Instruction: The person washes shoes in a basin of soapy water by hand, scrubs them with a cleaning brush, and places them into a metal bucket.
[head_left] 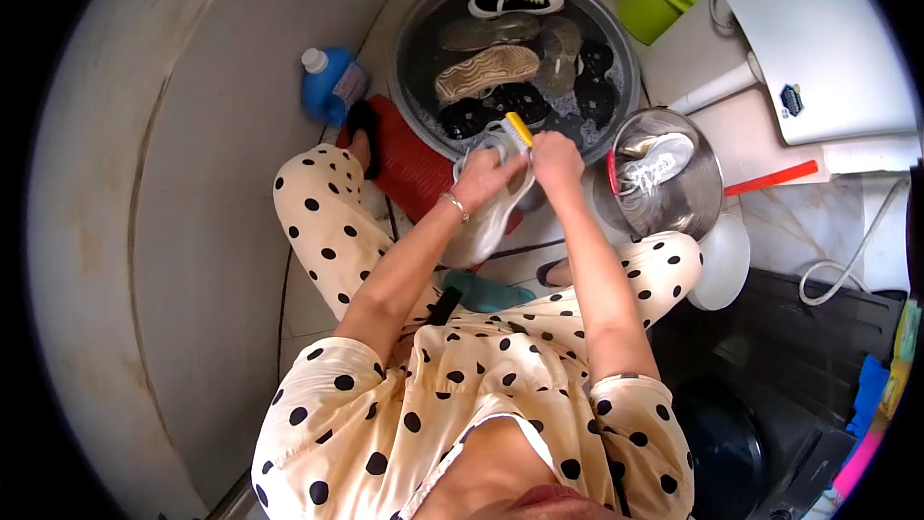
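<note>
My left hand (486,178) is closed around a white shoe (481,228), held over the near rim of a large grey basin (628,87). In my right hand (556,159) is a brush with a yellow back (518,129), its white bristles against the shoe's opening. Dark water fills the basin, with several shoes in it: a black and white sneaker (516,1) at the far side, a tan patterned sole (487,73) in the middle and dark footwear around it. A grey-white shoe (658,162) lies in a metal bowl (701,183) to the right.
A blue bottle (332,87) with a white cap and a red mat (412,166) are left of the basin. At the right are a green bucket (650,5), a white appliance (828,39), a red handle (771,178) and a white bowl (724,270). A wall borders the left.
</note>
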A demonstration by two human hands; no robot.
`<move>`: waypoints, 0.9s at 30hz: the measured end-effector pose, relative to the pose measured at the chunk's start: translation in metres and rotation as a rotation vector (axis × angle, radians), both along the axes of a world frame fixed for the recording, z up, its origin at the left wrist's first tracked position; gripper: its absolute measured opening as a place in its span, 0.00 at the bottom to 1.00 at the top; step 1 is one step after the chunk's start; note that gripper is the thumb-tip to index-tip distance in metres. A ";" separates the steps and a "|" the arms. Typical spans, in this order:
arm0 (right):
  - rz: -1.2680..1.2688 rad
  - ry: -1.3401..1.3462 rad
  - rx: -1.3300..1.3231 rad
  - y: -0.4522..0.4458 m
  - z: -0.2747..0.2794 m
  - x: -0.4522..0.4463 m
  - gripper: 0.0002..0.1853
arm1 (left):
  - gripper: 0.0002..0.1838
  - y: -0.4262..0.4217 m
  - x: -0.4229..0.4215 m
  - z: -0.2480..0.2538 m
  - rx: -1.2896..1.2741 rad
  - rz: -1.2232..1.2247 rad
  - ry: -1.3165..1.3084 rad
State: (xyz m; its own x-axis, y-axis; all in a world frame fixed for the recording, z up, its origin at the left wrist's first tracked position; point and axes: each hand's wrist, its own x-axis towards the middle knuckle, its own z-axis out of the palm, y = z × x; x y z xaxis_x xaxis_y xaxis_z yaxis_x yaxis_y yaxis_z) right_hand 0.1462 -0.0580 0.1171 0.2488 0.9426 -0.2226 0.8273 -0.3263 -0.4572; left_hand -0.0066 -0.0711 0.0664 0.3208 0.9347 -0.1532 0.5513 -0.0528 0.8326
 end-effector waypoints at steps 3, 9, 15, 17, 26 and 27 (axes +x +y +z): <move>-0.140 0.183 -0.121 0.020 -0.048 0.045 0.21 | 0.21 0.011 0.012 0.042 0.380 -0.435 0.287; -0.189 0.222 0.113 -0.047 -0.075 0.030 0.23 | 0.12 0.030 0.017 0.012 0.371 -0.536 0.538; -0.021 0.185 -0.030 -0.101 -0.081 -0.030 0.21 | 0.25 -0.019 -0.008 -0.040 0.235 -0.227 0.581; -0.044 0.181 -0.037 -0.095 -0.090 -0.034 0.21 | 0.27 -0.025 -0.013 -0.048 0.340 -0.110 0.565; -0.015 0.318 -0.002 -0.087 -0.122 -0.055 0.21 | 0.11 -0.010 -0.053 -0.065 0.213 -0.051 0.420; -0.048 0.353 0.040 -0.087 -0.124 -0.058 0.21 | 0.10 -0.005 -0.055 -0.058 0.018 0.017 0.167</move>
